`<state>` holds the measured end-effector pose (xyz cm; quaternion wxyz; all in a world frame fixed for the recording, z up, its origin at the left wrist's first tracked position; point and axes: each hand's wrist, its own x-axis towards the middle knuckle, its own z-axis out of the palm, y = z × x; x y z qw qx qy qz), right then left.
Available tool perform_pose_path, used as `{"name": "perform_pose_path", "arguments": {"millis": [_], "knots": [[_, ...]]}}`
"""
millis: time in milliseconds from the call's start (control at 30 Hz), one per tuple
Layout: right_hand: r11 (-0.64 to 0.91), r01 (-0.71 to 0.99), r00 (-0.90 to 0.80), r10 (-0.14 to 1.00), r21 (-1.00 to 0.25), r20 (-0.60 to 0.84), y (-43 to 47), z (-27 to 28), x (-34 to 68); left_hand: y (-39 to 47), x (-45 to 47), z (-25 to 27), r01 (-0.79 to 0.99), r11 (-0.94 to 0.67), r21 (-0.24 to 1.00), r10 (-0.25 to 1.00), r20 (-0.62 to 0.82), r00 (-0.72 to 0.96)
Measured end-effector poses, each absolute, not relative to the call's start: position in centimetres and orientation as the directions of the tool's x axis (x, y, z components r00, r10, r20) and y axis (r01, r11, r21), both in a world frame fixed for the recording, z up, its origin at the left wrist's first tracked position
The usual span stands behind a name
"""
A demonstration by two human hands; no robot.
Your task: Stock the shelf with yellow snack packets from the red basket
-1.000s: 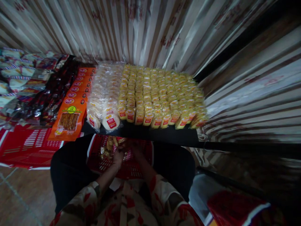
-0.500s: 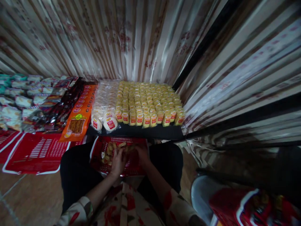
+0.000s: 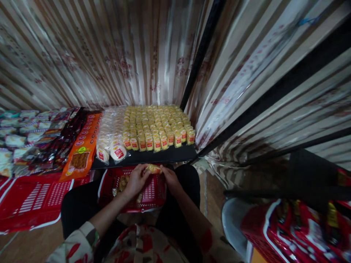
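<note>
Between my two hands is a small yellow wrapped snack cake (image 3: 154,169), held above the red basket (image 3: 157,195) on my lap. My left hand (image 3: 136,179) pinches its left end, and my right hand (image 3: 170,179) grips its right end with the fingertips. More snacks in golden wrappers (image 3: 123,182) lie in the left part of the basket, partly hidden by my left hand and forearm. Ahead, rows of similar yellow wrapped cakes (image 3: 156,141) stand on the black shelf (image 3: 145,157).
Left of the cakes are white round packaged cakes (image 3: 118,151), an orange snack packet (image 3: 80,152), dark red packets (image 3: 65,140) and white packets (image 3: 16,140). Another red basket (image 3: 35,197) sits at left. At lower right, a red basket (image 3: 255,226) holds packets. A striped curtain (image 3: 131,54) hangs behind.
Both hands have risen from inside the basket toward its far edge, with a yellow snack cake now visible between them. The view has turned slightly to the right.
</note>
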<state>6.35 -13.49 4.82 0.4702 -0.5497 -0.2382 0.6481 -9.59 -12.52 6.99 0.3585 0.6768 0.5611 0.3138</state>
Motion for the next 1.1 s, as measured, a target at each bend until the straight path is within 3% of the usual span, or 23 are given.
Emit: {"name": "perform_pose_path", "arguments": {"millis": [233, 467, 533, 633, 767, 900, 1100], "knots": [[-0.374, -0.322, 0.181, 0.877, -0.870, -0.444, -13.4, 5.3, 7.9, -9.8, -7.1, 9.0, 0.386, -0.035, 0.922, 0.972, -0.058, 0.227], [-0.311, -0.266, 0.245, 0.894, -0.912, -0.376, -13.2, 5.5, 10.2, -7.5, -3.6, 11.3, 0.468, -0.121, 0.875, 0.967, -0.003, 0.256], [-0.242, -0.156, 0.317, 0.906, -0.958, -0.281, -13.0, 5.3, 11.0, -6.4, -2.5, 12.2, 0.492, -0.158, 0.856, 0.963, 0.023, 0.269], [-0.061, 0.164, 0.463, 0.886, -0.984, 0.022, -12.0, 4.7, 12.0, -4.4, -0.9, 13.5, 0.549, -0.227, 0.804, 0.963, 0.100, 0.251], [0.107, 0.546, 0.417, 0.826, -0.831, 0.380, -9.6, 4.0, 12.5, -1.3, 1.6, 14.8, 0.584, -0.317, 0.748, 0.945, 0.195, 0.263], [0.134, 0.671, 0.363, 0.798, -0.730, 0.481, -7.9, 4.2, 12.1, 1.4, 4.4, 15.6, 0.578, -0.445, 0.684, 0.892, 0.282, 0.352], [0.098, 0.629, 0.464, 0.748, -0.771, 0.474, -8.1, 4.0, 12.5, 3.2, 7.6, 15.4, 0.647, -0.536, 0.541, 0.838, 0.254, 0.483]]}}
